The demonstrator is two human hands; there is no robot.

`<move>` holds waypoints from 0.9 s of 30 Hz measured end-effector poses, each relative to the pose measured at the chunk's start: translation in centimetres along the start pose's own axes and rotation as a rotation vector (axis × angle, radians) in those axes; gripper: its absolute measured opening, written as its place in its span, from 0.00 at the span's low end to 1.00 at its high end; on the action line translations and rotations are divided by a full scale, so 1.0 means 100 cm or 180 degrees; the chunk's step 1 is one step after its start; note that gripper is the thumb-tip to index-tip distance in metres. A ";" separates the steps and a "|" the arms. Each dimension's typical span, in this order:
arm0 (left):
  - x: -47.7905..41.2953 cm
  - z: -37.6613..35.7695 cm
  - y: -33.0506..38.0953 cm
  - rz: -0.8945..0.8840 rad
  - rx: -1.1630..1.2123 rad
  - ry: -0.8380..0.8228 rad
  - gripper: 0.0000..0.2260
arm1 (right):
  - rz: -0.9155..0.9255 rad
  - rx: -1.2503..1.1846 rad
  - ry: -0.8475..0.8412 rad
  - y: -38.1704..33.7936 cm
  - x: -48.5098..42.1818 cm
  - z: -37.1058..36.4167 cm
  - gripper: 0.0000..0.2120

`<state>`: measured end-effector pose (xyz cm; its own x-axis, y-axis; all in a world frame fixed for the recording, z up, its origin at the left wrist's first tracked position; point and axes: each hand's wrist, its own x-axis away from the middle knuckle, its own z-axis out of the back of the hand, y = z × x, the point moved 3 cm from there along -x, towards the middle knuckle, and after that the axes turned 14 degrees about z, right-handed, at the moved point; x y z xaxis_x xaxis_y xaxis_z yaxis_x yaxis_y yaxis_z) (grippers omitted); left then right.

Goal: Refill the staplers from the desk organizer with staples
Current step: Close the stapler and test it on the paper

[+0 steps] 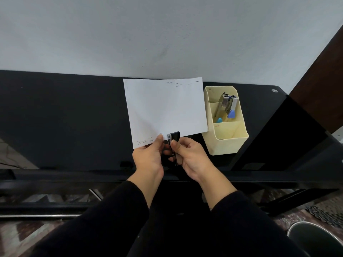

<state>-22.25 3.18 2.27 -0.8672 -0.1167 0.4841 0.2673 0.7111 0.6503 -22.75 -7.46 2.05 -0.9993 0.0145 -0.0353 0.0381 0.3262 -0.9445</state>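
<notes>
My left hand pinches the near edge of a white paper sheet, held up above the black desk. Several staples line the sheet's near left edge and far right edge. My right hand grips a black stapler whose jaws close over the paper's near edge. To the right stands a cream desk organizer. In its middle compartment stand two more staplers, one with a blue tip and one with a teal tip.
A white wall rises right behind the desk. A dark brown panel stands at the right. A round metal bin sits on the patterned floor at lower right. The desk's front rail runs under my wrists.
</notes>
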 end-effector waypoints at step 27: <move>0.000 -0.001 -0.005 0.0329 0.0191 -0.0350 0.06 | -0.0404 -0.0184 0.0408 0.003 -0.007 -0.004 0.08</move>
<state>-22.36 2.75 2.01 -0.8780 0.0333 0.4775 0.3347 0.7560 0.5626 -22.03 -7.00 1.93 -0.9878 0.0888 0.1283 -0.0845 0.3869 -0.9183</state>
